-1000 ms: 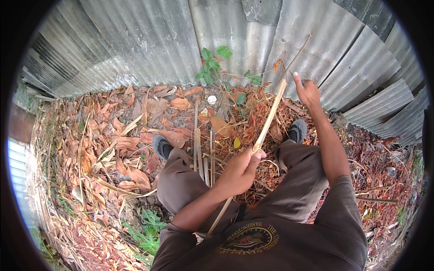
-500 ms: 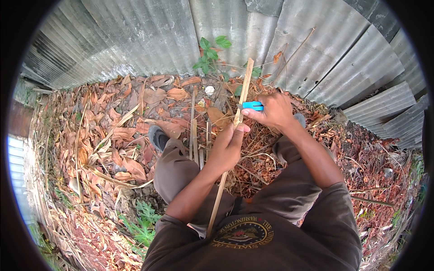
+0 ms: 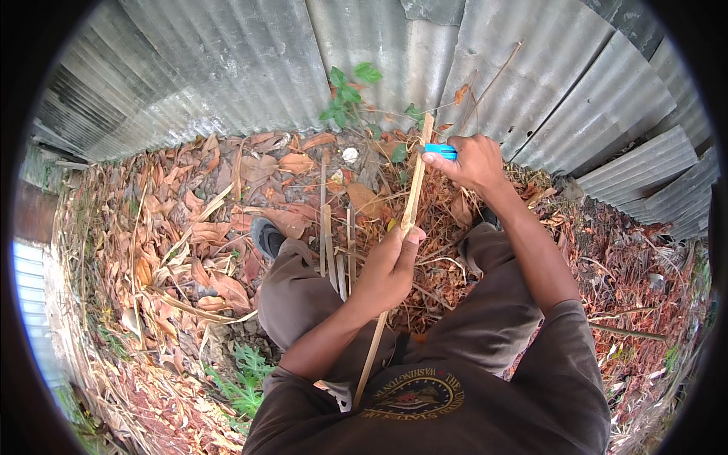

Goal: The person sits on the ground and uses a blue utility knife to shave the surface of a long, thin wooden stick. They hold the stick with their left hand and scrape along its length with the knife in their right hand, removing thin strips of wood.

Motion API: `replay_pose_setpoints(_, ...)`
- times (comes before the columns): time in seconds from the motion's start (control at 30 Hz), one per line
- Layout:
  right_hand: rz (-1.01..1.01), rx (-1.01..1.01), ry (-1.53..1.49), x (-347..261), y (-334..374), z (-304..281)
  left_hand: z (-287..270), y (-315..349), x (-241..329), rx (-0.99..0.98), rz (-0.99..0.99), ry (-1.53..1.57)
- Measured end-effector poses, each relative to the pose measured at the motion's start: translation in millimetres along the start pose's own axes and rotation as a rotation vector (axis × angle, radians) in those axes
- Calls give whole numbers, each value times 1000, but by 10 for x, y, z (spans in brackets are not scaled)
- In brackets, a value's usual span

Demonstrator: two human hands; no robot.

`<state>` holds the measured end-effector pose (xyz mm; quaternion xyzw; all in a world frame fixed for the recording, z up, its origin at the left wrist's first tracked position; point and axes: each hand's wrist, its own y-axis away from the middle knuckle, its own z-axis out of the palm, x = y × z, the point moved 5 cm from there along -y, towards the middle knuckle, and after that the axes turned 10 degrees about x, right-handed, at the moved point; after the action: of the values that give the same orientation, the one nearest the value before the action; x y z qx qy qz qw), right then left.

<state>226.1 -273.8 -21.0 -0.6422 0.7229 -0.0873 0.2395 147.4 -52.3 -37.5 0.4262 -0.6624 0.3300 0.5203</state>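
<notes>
While the left hand (image 3: pixel 385 271) grips the pale strip (image 3: pixel 417 184) mid-frame, the right hand (image 3: pixel 479 163), closed round a blue cutter (image 3: pixel 441 152), has slid nearer the strip's upper end, its blade apparently touching.

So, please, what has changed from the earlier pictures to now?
The right hand came in from the right, bringing the blue-handled tool against the pale strip, then moved toward the strip's far end, which has swung left. Nothing was let go; the left hand still grips the strip.
</notes>
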Motion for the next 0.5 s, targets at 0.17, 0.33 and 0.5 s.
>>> replay_pose_setpoints(0.17,319,35,17,665,-227,-33,111,51,-85,-104,-63,141)
replay_pose_setpoints(0.33,92,-19,-29,171,86,-119,28,-30,-204,-32,-92,221)
replay_pose_setpoints(0.5,-196,-44,-186,-504,487,-99,-74,-82,-196,29,-60,135)
